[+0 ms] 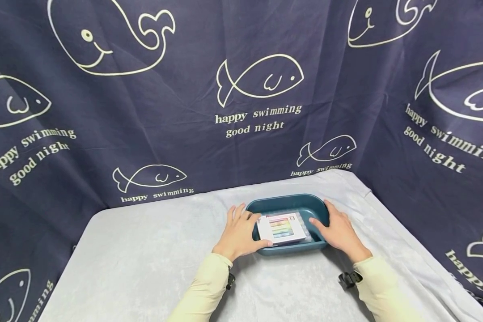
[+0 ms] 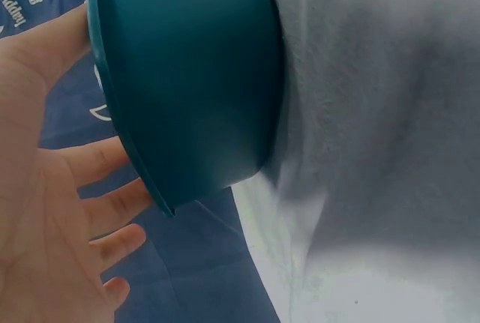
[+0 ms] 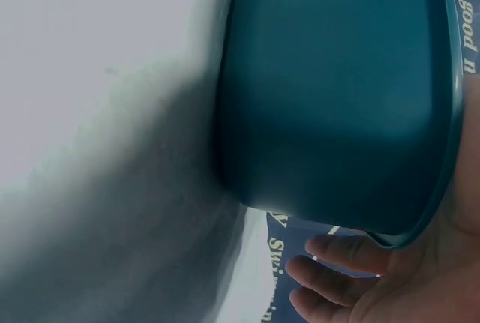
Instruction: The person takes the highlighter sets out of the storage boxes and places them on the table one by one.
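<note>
A dark teal plastic tub (image 1: 285, 200) rests on the cloth-covered table. Inside it lies a flat white box (image 1: 265, 230) with a rainbow-striped picture, over something clear and bubbly like bubble wrap (image 1: 303, 223). My left hand (image 1: 241, 230) reaches across the tub's left rim; its thumb and index finger are at the near and far edges of the box, while the outer fingers spread outside the rim in the left wrist view. At the right end my right hand (image 1: 342, 230) grips the tub wall, thumb inside and fingers outside. The rim hides both hands' contacts in part.
Pale grey cloth (image 1: 145, 250) covers the table, with wrinkles at the right. A dark blue curtain (image 1: 257, 156) printed with fish and whales hangs behind and along both sides. Black straps (image 1: 349, 279) sit on my wrists.
</note>
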Tool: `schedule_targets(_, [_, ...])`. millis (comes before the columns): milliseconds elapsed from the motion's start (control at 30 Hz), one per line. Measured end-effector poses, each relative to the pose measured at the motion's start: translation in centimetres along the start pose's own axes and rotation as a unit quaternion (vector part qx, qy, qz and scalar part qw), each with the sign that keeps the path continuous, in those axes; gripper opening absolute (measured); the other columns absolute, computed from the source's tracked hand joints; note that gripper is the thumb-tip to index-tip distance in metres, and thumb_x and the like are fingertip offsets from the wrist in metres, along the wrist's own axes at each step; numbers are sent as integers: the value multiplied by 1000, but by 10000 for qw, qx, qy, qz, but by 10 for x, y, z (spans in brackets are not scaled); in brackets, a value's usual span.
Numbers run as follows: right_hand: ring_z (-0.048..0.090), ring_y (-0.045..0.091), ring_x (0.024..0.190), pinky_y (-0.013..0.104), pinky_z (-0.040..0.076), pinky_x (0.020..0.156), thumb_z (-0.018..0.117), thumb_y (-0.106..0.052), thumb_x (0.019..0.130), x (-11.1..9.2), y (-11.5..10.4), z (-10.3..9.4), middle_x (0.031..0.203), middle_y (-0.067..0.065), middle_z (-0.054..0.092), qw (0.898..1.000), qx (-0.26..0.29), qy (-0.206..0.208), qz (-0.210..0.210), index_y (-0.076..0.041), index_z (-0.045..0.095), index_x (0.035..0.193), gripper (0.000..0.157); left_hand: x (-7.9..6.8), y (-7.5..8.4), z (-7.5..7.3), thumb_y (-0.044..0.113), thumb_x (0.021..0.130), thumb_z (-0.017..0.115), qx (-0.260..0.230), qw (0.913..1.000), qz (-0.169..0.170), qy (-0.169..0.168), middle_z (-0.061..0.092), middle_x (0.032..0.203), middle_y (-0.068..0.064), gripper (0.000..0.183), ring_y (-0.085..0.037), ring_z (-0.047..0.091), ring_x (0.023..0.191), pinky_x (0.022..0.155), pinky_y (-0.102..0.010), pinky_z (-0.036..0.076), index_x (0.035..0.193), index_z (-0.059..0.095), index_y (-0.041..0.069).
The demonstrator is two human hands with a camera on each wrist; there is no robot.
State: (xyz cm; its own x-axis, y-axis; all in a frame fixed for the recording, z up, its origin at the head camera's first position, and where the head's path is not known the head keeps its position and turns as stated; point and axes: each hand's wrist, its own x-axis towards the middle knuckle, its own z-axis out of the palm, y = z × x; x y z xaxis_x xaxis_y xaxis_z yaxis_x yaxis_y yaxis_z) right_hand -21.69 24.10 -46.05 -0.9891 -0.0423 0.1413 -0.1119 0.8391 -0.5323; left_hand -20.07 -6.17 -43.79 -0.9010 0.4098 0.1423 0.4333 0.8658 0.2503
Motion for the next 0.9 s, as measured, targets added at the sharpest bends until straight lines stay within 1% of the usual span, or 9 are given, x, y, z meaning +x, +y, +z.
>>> schedule_targets(133, [44, 60, 131, 67, 41, 105, 59, -43, 98, 3, -2, 2, 147, 42, 40, 9985, 277, -330, 342, 9, 22, 154, 85, 2, 0, -1, 67, 78, 72, -8, 9999, 27, -136, 63, 133, -7, 79, -33, 33, 149, 125, -56, 14, 138, 60, 17])
schedule_targets(233, [45, 58, 133, 65, 41, 107, 58, -42, 99, 4, -3, 4, 146, 43, 40, 9953, 552, -512, 602, 10, 22, 153, 82, 4, 1, -2, 66, 76, 75, 32, 9998, 37, -190, 66, 129, -6, 80, -33, 35, 148, 125, -57, 15, 138, 60, 17])
schedule_targets(300, [44, 58, 134, 64, 40, 108, 58, -40, 100, 5, -4, 3, 146, 42, 41, 9933, 699, -527, 754, 10, 24, 152, 79, 6, 2, -3, 66, 74, 77, 105, 9997, 41, -215, 67, 125, -4, 82, -32, 36, 147, 124, -58, 16, 138, 60, 18])
schedule_targets(400, [44, 57, 133, 64, 40, 109, 59, -36, 99, 5, -3, 3, 144, 42, 43, 9920, 788, -397, 899, 10, 27, 150, 75, 11, 5, -3, 68, 72, 77, 274, 9993, 97, -235, 69, 120, -1, 84, -32, 39, 146, 124, -59, 16, 137, 61, 18])
schedule_targets(567, [46, 57, 132, 64, 40, 109, 59, -31, 99, 3, 0, 4, 143, 41, 45, 9921, 796, -305, 926, 11, 30, 149, 72, 15, 8, -1, 70, 71, 77, 424, 9987, 90, -279, 68, 123, -1, 84, -30, 39, 146, 124, -59, 16, 136, 62, 19])
schedule_targets(767, [44, 57, 133, 65, 38, 110, 60, -22, 97, 4, 1, 6, 144, 41, 43, 9918, 839, -273, 923, 11, 29, 149, 68, 17, 10, -2, 70, 71, 78, 509, 9980, 38, -371, 65, 131, -3, 83, -30, 40, 145, 124, -60, 15, 134, 65, 17])
schedule_targets(900, [45, 57, 133, 65, 39, 109, 61, -22, 96, 6, 2, 8, 143, 41, 44, 9920, 859, -236, 895, 11, 30, 148, 69, 17, 12, -2, 67, 72, 78, 502, 9979, 57, -404, 66, 130, -4, 82, -29, 43, 142, 124, -60, 15, 134, 65, 15])
